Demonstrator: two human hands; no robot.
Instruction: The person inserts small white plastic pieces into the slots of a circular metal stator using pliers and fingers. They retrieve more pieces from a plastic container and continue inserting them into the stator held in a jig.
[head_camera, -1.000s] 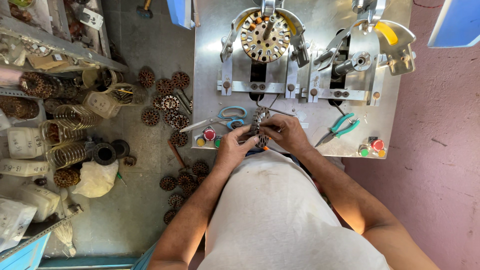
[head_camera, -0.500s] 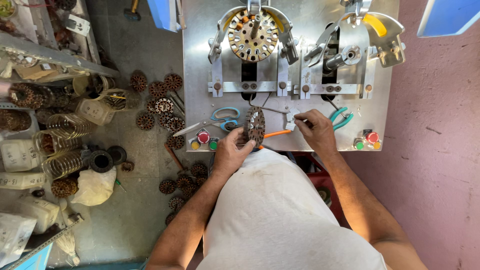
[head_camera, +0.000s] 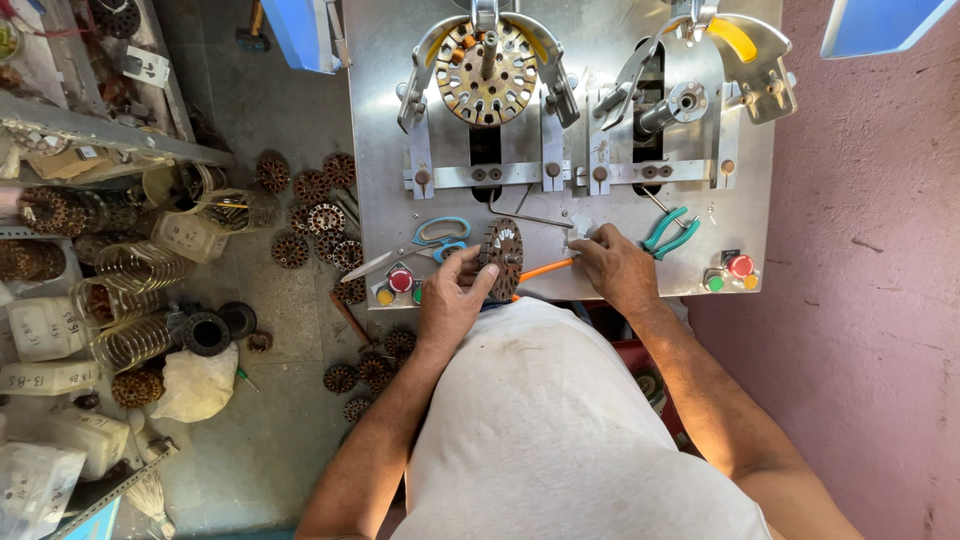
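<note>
1. Left hand (head_camera: 452, 300), centre frame, now holds the wound stator core (head_camera: 501, 258) upright on edge, fingers clamped on its rim; earlier both hands huddled over it
2. Right hand (head_camera: 618, 268) has moved right, pinching the orange tool (head_camera: 545, 269)
3. Count: two winding fixtures, one loaded stator (head_camera: 487, 72), one pliers (head_camera: 668, 232), one scissors (head_camera: 440, 236)

White labelled boxes (head_camera: 45, 328) and clear plastic bags (head_camera: 35, 485) lie on the floor, well left of the left grip (head_camera: 452, 300); a white tag (head_camera: 147, 68) hangs farther up.
</note>
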